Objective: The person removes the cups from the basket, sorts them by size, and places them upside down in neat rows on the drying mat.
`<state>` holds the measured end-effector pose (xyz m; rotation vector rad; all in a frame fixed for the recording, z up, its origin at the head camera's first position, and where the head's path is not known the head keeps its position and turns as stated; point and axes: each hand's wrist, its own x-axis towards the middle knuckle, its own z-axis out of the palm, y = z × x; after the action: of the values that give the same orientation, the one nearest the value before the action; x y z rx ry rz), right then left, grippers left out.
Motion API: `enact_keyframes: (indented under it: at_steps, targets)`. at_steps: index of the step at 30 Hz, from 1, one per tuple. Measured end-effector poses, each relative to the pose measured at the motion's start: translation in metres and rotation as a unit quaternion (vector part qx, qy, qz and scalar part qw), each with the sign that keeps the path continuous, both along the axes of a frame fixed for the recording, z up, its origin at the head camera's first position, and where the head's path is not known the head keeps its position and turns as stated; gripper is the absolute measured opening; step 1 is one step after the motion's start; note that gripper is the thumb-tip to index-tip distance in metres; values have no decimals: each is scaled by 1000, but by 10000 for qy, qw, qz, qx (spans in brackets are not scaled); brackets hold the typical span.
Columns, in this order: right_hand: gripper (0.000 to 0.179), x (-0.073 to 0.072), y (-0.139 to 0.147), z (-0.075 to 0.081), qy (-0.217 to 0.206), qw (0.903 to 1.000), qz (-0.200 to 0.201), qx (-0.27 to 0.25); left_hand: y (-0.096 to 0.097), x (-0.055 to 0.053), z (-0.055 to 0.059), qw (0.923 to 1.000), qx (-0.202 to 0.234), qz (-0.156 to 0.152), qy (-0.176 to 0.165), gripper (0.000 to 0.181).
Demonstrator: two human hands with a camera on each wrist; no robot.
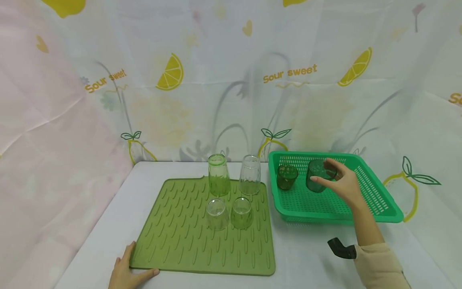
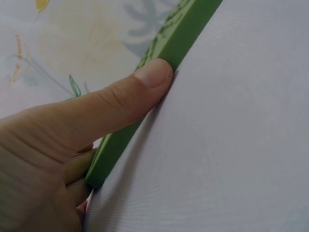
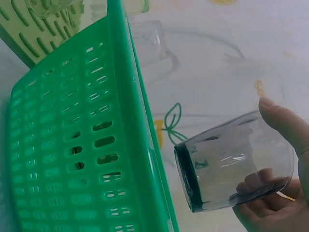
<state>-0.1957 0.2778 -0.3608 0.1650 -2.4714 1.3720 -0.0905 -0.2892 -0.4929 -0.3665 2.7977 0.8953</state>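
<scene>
My right hand [image 1: 343,182] grips a dark tinted glass tumbler [image 1: 317,178] over the green plastic basket [image 1: 335,216]. In the right wrist view the thumb and fingers hold the tumbler near its mouth, and its thick dark base [image 3: 188,181] points toward the basket. A smaller dark ribbed glass [image 1: 286,177] stands inside at the basket's left end. My left hand [image 1: 128,269] holds the near left corner of the green drying mat [image 1: 180,237]. Its thumb [image 2: 152,75] presses the mat's front edge, while the other fingers lie along the left side.
Toward the mat's right side stand a tall green glass [image 1: 219,176], a tall clear glass [image 1: 250,176] and two short clear glasses [image 1: 217,214], all upside down. The basket sits right beside the mat. Behind the white table [image 1: 90,249] hangs a lemon-print cloth [image 1: 216,112].
</scene>
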Motion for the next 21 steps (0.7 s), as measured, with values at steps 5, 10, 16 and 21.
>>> enact_keyframes:
  at_steps: [5,10,16,21]
  targets:
    - [72,5,-3,-2,109,9998,83,-113,0,-1,-1,10000,-11,-4,7,117]
    - [71,8,-4,-6,88,9998,102,-153,0,-1,1,10000,-10,-56,21,116]
    - [72,11,-5,-9,7,9998,93,-173,0,-1,2,10000,26,-62,-6,117]
    - [72,16,-8,-9,32,9993,181,-311,-1,-1,-1,9999,93,-4,-81,120]
